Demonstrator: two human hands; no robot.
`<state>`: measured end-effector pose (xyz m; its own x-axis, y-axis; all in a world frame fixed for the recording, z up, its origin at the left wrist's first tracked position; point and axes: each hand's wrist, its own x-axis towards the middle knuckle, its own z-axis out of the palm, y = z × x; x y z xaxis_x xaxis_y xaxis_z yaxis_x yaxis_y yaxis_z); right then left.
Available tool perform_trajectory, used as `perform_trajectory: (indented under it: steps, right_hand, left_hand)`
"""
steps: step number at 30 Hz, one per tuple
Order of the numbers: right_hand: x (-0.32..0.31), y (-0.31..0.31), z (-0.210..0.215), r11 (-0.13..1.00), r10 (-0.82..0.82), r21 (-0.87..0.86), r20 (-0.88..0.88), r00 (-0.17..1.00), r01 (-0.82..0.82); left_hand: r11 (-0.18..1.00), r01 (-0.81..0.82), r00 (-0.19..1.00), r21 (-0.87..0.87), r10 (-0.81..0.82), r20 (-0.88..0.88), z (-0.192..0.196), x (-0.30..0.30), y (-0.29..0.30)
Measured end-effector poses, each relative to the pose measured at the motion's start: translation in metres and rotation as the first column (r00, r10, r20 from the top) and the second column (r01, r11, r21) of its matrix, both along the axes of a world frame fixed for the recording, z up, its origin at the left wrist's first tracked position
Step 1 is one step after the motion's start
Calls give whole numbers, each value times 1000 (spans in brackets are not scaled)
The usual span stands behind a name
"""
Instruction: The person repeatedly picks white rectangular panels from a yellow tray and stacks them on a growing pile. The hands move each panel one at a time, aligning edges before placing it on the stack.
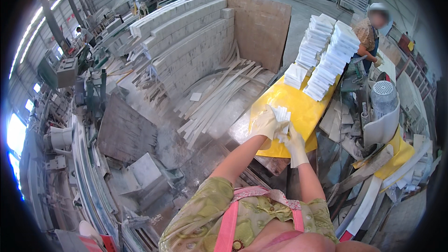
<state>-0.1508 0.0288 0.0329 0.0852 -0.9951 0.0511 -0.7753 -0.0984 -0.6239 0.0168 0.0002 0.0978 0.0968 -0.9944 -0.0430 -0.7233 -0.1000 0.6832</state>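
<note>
Two gloved hands are holding a small bundle of white stone tiles [281, 113] over the yellow sheet's [269, 97] near part.
The bundle is sitting between them, apparently lengthwise away from the wearer; the left hand [264, 125] is gripping its left side, the right hand [295, 144] its lower right, neither clearly nearer. Taller tile stacks [330, 60] are standing toward the sheet's far end.

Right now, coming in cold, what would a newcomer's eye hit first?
The bright yellow sheet right of centre, with tall stacks of white slabs at its far end. At its near end, the gloved left hand and right hand have a small batch of white pieces between them. Then the wall-like pile of pale blocks, upper left of centre.
</note>
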Motion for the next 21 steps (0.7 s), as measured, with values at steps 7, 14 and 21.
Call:
perform_trajectory:
  steps: [7, 14, 21]
  right_hand:
    - [8, 10, -6, 989, -2, -144, -145, 989, -19]
    - [13, 8, -19, 983, -56, -182, -283, 957, 4]
    - [13, 19, -15, 997, 6, -70, -97, 995, -13]
  left_hand:
    - [997, 50, 998, 63, -52, 27, -18, 1, -13]
    - [991, 96, 993, 92, -89, -79, -16, 3, -9]
    - [986, 163, 977, 19, -164, 134, -3, 11, -13]
